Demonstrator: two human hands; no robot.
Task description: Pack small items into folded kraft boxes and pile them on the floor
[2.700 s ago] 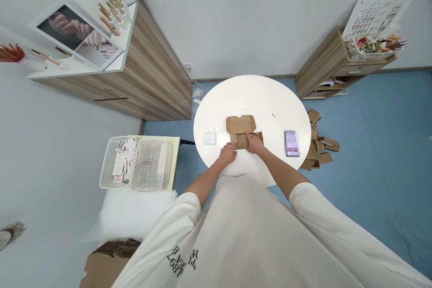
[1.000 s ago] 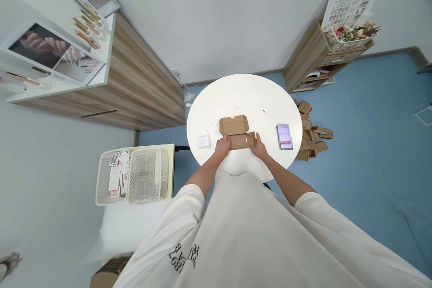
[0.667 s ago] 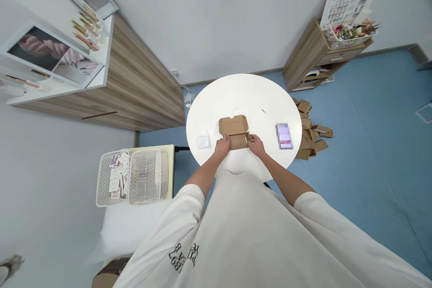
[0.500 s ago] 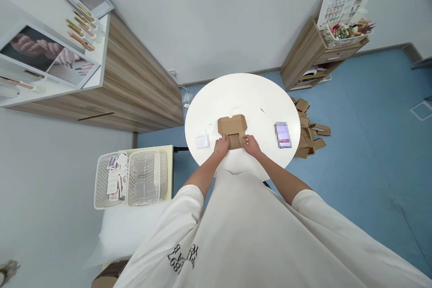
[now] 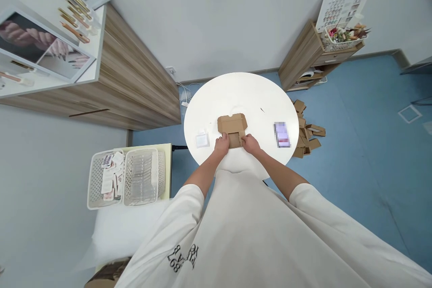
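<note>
A flat brown cardboard box [image 5: 232, 124] lies partly folded on the round white table [image 5: 243, 94], close to the near edge. My left hand [image 5: 222, 144] grips its near left side with the fingers curled on the card. At the near right side my right hand [image 5: 250, 143] presses the folded flap inward. Both hands touch the box and sit close together. The box's far lid panel lies open and flat on the table.
A small white packet [image 5: 202, 140] lies left of the box and a phone [image 5: 282, 134] to the right. Folded cardboard boxes [image 5: 307, 134] are piled on the blue floor right of the table. Two white baskets [image 5: 124, 179] stand on a low surface at the left.
The box's right side flap, spread wide a second ago, is now folded inward. My right hand has moved left toward my left hand. The view has shifted slightly.
</note>
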